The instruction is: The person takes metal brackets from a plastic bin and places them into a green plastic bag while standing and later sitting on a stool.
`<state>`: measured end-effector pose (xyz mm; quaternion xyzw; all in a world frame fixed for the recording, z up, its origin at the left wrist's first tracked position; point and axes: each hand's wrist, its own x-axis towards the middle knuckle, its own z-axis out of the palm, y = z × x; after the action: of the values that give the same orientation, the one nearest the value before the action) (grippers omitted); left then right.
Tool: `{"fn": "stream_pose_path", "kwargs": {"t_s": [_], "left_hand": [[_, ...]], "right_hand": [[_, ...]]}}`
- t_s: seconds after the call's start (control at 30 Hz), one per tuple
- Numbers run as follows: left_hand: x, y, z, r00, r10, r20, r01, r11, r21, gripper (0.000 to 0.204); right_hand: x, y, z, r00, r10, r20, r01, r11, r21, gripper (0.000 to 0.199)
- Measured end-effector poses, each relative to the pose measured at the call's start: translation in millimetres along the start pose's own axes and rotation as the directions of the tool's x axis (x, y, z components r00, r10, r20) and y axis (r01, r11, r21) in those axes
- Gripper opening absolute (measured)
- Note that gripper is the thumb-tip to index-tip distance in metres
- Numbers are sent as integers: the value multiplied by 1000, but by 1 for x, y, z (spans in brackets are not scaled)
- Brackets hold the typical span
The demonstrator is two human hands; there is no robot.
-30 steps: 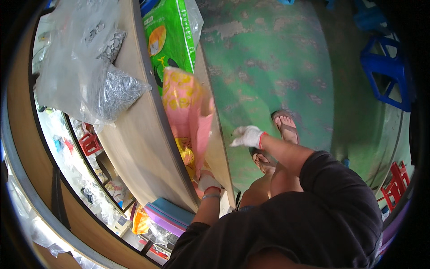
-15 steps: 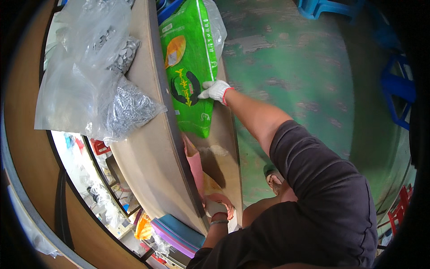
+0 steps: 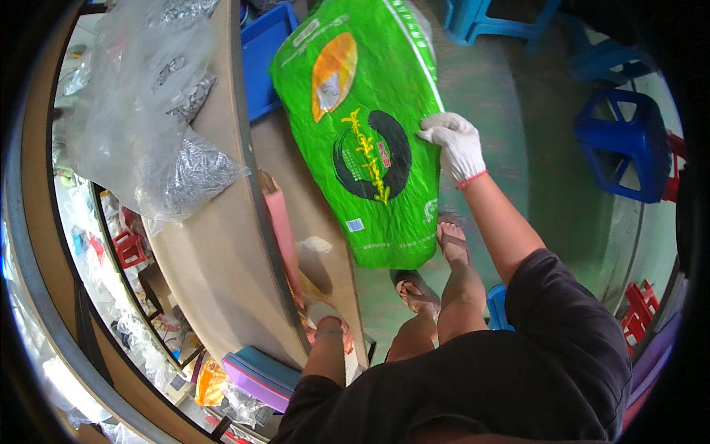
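1. One risk: my right hand (image 3: 455,146), gloved, grips only the edge of the green sack (image 3: 366,126), so it could slip or tip off the surface (image 3: 222,251).
2. My left hand (image 3: 325,322) closes on a pink bag (image 3: 281,222), which could sag open.
3. Glossy and crinkled, the green sack lies across the surface's right side.

The left hand (image 3: 325,314), low in the frame's centre, is mostly hidden behind the pink bag (image 3: 285,237) and the bench edge, so its grip cannot be told. The right hand (image 3: 455,144) hides its fingertips behind the green sack (image 3: 362,126), whose top is cut off by the upper edge. Shelf goods (image 3: 133,251) at lower left are too small to identify.
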<state>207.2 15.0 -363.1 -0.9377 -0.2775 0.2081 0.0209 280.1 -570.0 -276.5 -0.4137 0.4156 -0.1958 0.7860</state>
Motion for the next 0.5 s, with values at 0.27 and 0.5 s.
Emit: {"fn": "stream_pose_path", "kwargs": {"t_s": [0.27,0.5], "left_hand": [[-68,215,-129,992,125,-33,-128,982,-141,134],[-190,197,-149,332,414,848,801,350,-485,63]], "right_hand": [[-66,-51,-54,987,-3,-162,66,922,382,21],[-85,-84,-87,957,53,-286,117,829,546,31]]}}
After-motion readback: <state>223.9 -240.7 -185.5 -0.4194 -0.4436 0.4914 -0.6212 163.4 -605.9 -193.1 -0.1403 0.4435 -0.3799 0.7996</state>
